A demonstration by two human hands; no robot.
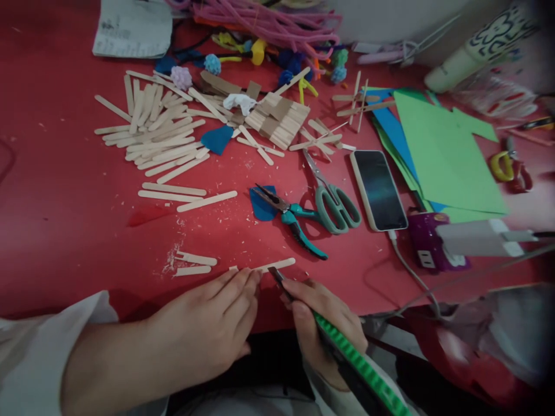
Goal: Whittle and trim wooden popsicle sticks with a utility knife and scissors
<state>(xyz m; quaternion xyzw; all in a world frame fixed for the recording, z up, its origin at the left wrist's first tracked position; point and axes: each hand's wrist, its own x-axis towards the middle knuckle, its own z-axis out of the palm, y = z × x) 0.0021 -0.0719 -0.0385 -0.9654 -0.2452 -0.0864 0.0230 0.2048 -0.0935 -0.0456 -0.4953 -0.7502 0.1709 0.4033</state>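
Red tabletop [60,190] fills most of the view, scattered with craft supplies. On its right side are green paper sheets [451,156] over blue ones; at upper left spreads a loose pile of wooden sticks [151,136].

At the near edge, two bare hands work close together. The left hand [217,323] has its fingers side by side, laid over the left part of a craft stick [282,264]; whether the thumb pinches it from below, I cannot tell. The right hand [327,326] is closed around a green-and-black cutter knife [359,364].

Beyond the hands lie a phone [380,190], scissors [336,205] and pliers [288,215].

The craft stick runs left to right, its bare right end angled slightly away from the person, just beyond the right fingertips. The blade reaches it slantwise from the near right, close beside the left fingertips; actual contact is unclear. Two short stick pieces [195,270] and pale shavings lie to the left.
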